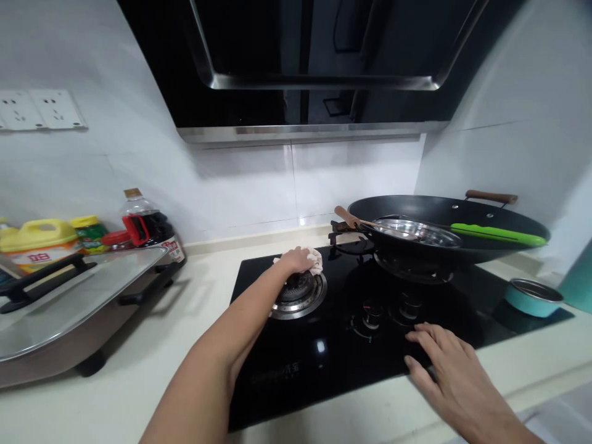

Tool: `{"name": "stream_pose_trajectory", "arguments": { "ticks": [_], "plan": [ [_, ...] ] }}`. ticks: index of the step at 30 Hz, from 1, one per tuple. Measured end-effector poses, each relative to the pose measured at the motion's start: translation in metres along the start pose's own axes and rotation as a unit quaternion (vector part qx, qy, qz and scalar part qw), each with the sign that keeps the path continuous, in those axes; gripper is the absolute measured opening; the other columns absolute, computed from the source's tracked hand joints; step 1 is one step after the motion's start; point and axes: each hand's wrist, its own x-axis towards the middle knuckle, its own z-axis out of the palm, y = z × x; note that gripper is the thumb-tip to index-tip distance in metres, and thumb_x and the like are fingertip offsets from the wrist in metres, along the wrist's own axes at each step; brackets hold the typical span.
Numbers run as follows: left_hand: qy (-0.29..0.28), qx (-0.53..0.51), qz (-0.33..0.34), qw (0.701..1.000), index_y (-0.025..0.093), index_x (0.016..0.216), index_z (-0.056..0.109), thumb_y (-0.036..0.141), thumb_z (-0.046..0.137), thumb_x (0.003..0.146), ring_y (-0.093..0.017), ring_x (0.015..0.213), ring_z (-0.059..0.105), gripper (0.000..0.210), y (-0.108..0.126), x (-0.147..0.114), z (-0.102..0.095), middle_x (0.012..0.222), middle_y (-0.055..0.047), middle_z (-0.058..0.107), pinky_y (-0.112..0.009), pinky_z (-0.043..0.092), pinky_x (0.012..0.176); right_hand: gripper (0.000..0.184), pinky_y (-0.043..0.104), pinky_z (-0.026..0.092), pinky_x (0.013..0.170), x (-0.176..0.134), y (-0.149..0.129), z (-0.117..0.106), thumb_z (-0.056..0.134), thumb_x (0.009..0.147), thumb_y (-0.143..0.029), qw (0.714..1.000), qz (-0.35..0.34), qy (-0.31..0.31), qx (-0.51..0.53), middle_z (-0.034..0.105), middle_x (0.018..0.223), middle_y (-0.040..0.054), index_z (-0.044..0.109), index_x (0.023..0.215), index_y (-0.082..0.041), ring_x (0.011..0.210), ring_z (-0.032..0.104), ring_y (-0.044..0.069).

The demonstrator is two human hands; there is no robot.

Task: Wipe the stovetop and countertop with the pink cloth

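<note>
My left hand reaches over the left burner and is closed on a pale crumpled cloth, pressed to the black glass cooktop at the burner's back edge. The fingers are partly hidden by the hand's back. My right hand is at the cooktop's front edge, fingers spread and holding nothing. Its fingertips are just in front of two control knobs. A large black wok sits over the right burner, holding a shiny metal dish or lid and a green-handled utensil.
A range hood hangs low overhead. On the left stands an electric pan with a glass lid, with a dark sauce bottle and a yellow jug behind it. A small turquoise container is at the right.
</note>
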Motion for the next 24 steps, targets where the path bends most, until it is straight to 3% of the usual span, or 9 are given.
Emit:
{"name": "stream_pose_trajectory", "arguments": {
  "ticks": [7,13,18,21,24],
  "plan": [
    [-0.029,0.073,0.047,0.996,0.024,0.131,0.066,0.055,0.054,0.088,-0.037,0.127,0.061,0.054,0.055,-0.046,0.008,0.144,-0.011,0.065,-0.048,0.045,0.108,0.031,0.050,0.046,0.103,0.004,-0.006,-0.005,0.048,0.099,-0.045,1.000,0.000,0.000,0.007,0.067,0.122,0.0092,0.068,0.114,-0.026,0.114,0.063,0.028],
    [-0.040,0.066,0.102,0.992,0.033,0.139,0.060,0.063,0.049,0.091,-0.032,0.138,0.053,0.057,0.089,-0.110,0.030,0.150,-0.001,0.060,-0.045,0.039,0.117,0.030,0.048,0.045,0.100,0.005,-0.009,-0.005,0.048,0.097,-0.041,1.000,0.000,-0.002,-0.002,0.067,0.118,0.0088,0.067,0.112,-0.024,0.109,0.063,0.027],
    [-0.035,0.020,0.113,0.993,0.036,0.150,0.052,0.069,0.054,0.088,-0.036,0.143,0.046,0.070,0.085,-0.170,0.038,0.154,-0.005,0.055,-0.055,0.033,0.121,0.032,0.046,0.044,0.096,0.005,-0.013,-0.010,0.046,0.097,-0.042,1.000,0.008,-0.018,-0.009,0.066,0.117,0.0093,0.066,0.111,-0.023,0.110,0.062,0.027],
    [-0.073,-0.006,0.100,0.992,0.041,0.156,0.046,0.079,0.051,0.088,-0.041,0.156,0.025,0.078,0.074,-0.208,0.032,0.167,-0.005,0.039,-0.065,0.015,0.126,0.033,0.046,0.044,0.097,0.004,-0.014,-0.011,0.044,0.097,-0.042,1.000,0.010,-0.022,-0.011,0.066,0.118,0.0097,0.066,0.111,-0.023,0.111,0.061,0.027],
    [-0.119,-0.035,0.101,0.987,0.044,0.153,0.049,0.081,0.049,0.090,-0.040,0.161,0.010,0.073,0.061,-0.247,0.023,0.174,-0.001,0.026,-0.065,0.008,0.127,0.035,0.047,0.043,0.098,0.004,-0.013,-0.009,0.043,0.098,-0.043,0.999,0.016,-0.026,-0.013,0.066,0.119,0.0101,0.066,0.112,-0.022,0.111,0.061,0.028]
  ]
}}
